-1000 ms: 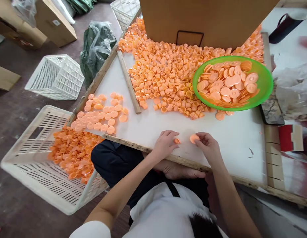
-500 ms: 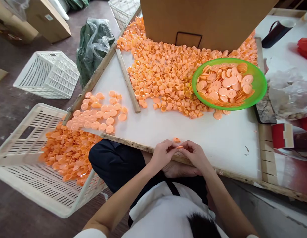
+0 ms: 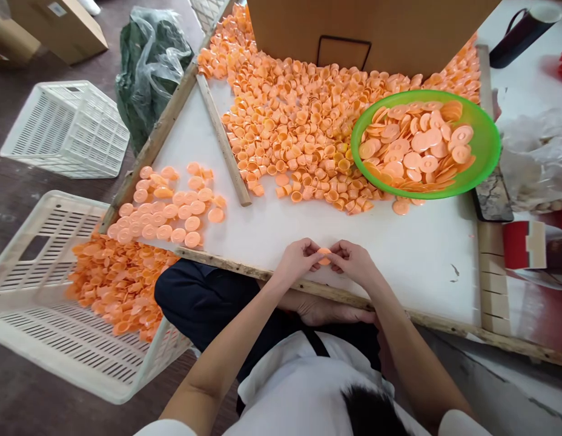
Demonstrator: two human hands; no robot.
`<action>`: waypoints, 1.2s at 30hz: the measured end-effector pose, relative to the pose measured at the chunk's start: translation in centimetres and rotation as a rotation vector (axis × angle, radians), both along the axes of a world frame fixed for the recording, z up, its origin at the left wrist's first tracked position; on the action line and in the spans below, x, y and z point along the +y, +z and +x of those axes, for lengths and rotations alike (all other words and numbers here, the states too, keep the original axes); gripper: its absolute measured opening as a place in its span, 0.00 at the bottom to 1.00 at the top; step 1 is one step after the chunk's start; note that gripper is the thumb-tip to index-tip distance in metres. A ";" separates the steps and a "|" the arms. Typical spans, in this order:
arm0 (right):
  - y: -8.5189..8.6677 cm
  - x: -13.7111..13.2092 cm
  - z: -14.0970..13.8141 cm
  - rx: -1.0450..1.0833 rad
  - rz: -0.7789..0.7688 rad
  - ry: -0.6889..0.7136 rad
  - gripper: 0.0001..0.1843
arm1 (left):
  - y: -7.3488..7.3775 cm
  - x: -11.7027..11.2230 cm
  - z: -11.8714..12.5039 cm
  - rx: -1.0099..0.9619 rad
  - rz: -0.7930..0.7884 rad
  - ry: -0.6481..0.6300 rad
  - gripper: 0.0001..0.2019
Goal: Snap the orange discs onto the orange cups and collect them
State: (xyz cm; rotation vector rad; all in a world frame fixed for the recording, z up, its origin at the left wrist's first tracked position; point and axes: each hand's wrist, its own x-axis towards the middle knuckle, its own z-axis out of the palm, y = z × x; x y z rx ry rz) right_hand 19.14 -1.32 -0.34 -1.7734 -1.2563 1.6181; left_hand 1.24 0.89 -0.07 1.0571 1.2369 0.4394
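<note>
Left hand and right hand meet fingertip to fingertip over the near edge of the white board worktop, both pinched shut on one small orange plastic cap piece held between them, just above the board. Whether the piece is a single part or two being pressed together cannot be told. Beyond the hands lies the loose heap of small orange plastic cups; beyond the right hand sits the round green plastic bowl of flat orange discs. Off to the left hand's side, a cluster of finished orange caps rests near the worktop's edge, and below it the white slotted plastic crate. Judged good practice here: keep the piece square between opposing thumbs, press evenly, and work low over the board so a slipped part stays within reach
</note>
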 end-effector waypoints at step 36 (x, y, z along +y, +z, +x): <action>0.3 0.9 10.5 -0.667 0.454 -0.318 0.17 | 2.2 2.3 -13.4 0.925 0.593 0.377 0.18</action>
